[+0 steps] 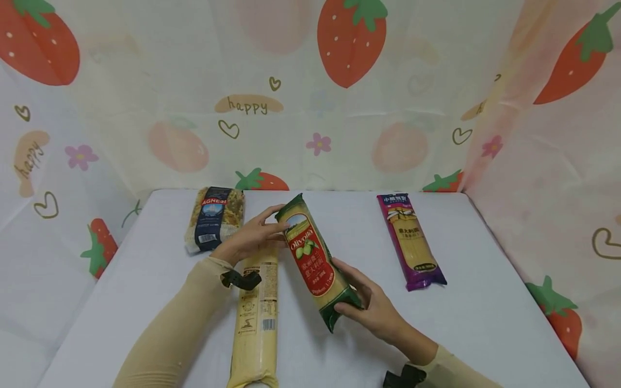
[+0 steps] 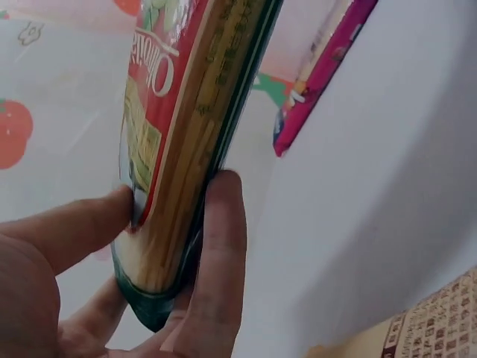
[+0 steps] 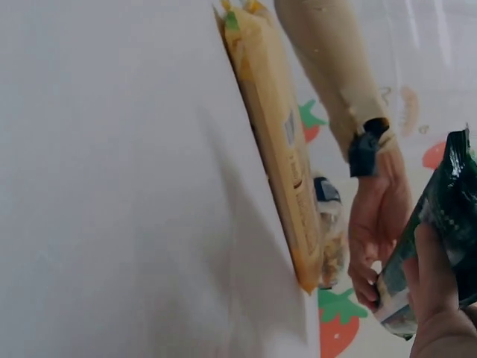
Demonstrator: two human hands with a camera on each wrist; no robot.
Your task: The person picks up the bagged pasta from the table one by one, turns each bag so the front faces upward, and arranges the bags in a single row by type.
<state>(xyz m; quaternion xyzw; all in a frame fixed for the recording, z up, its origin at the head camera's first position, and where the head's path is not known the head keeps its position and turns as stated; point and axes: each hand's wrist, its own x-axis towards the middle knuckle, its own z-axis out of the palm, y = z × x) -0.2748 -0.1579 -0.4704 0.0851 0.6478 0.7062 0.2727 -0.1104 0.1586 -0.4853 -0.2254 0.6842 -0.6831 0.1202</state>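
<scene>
Both hands hold a spaghetti packet (image 1: 310, 258) with green ends and a red label up off the table, tilted with its top toward the left. At its upper end, the left hand (image 1: 252, 234) pinches it between thumb and fingers; the left wrist view shows the fingers (image 2: 223, 253) behind the packet. The right hand (image 1: 371, 304) grips the lower end, thumb on the near side. Beneath the left forearm lies a long yellow packet (image 1: 257, 323), partly covered by that arm. Just beyond the left hand is a pasta bag (image 1: 208, 221) with a dark blue band.
A purple-edged spaghetti packet (image 1: 412, 242) lies at the right of the white table (image 1: 466, 323). Curtains (image 1: 301, 108) printed with strawberries stand behind and at both sides. Each wrist wears a black strap, such as the left strap (image 1: 242, 280).
</scene>
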